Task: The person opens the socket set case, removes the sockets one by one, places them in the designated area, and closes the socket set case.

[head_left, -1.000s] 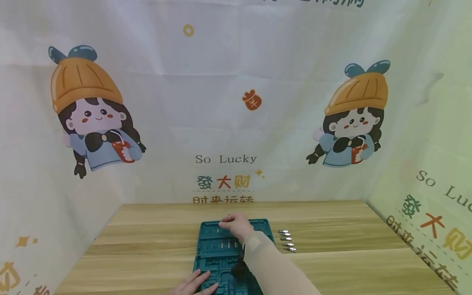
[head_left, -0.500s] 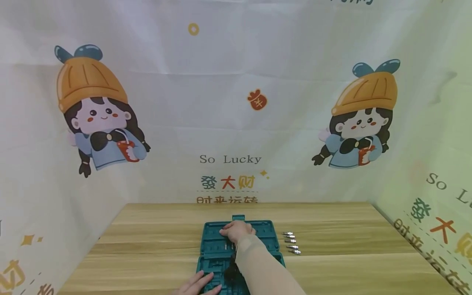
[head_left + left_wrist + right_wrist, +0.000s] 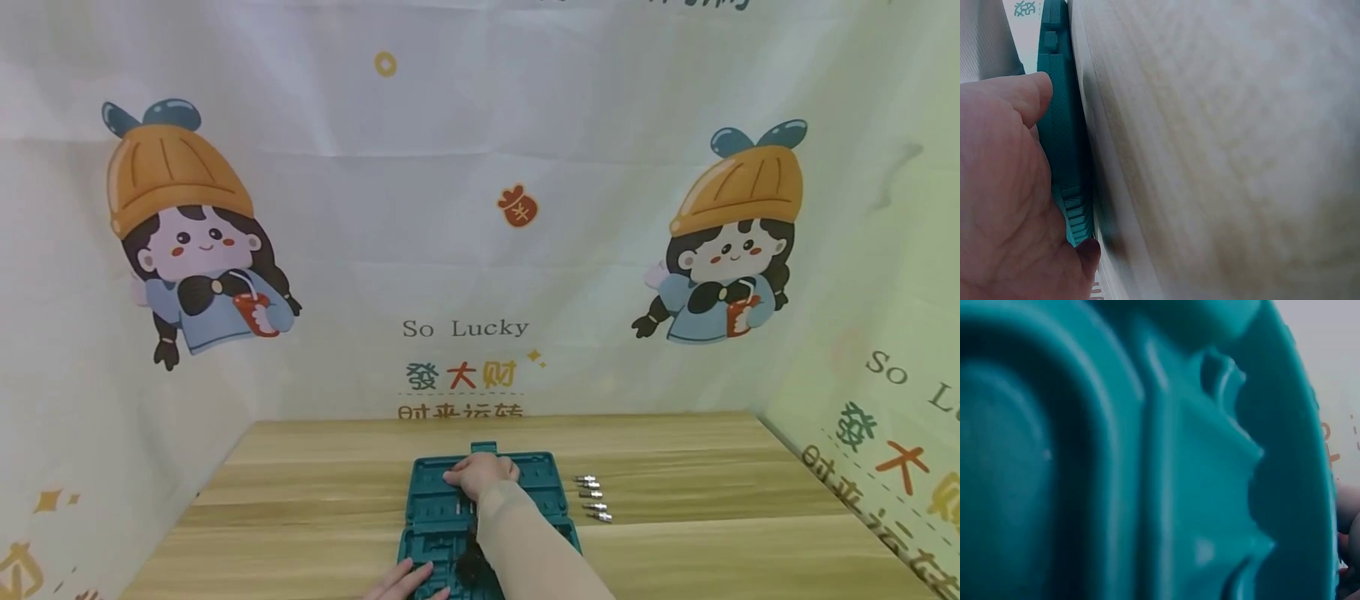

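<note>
A teal plastic tool case lies open on the wooden table, its moulded slots facing up. My right hand is over the lid half, its bent fingers down at the moulding; whether they pinch something I cannot tell. Small metal pieces stand in the lid just below that hand. My left hand rests on the near left edge of the case with fingers laid across it. In the left wrist view, the left hand touches the teal side wall of the case.
Several small silver socket bits lie in a column on the table to the right of the case. A printed cloth backdrop rises behind and beside the table. A dark object overlaps the case below the right forearm.
My right hand has come down from the lid's far edge onto the lid and stays there since half a second ago. The left hand still rests on the case.
</note>
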Available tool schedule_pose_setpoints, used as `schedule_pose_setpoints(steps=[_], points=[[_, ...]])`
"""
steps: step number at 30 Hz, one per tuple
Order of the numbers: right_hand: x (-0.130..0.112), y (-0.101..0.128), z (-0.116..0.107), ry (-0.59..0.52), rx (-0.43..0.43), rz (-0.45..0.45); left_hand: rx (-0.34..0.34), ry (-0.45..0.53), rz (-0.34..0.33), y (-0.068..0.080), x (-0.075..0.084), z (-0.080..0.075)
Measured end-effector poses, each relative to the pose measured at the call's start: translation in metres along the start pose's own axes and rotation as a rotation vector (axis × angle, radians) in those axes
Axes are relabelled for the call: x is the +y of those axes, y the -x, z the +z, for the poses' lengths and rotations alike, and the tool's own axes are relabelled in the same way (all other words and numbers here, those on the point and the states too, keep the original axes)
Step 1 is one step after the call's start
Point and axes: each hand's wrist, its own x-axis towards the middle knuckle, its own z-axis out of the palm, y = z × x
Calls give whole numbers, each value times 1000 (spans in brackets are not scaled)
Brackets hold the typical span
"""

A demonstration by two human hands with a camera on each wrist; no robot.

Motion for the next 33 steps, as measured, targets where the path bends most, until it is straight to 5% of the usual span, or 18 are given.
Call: schedule_pose_setpoints(steps=[10,18,23,33], points=[[7,-17,4,-66,-15,48,108,-72,11,-2,4,-1],[3,-16,3,-40,-47,50,185,-112,169,-2,-1,-4],[2,-15,4,-37,-44,48,173,-89,187,-2,-3,-2],[3,-10,-1,-197,-52,42,118,-107,201,-3,-5,0]])
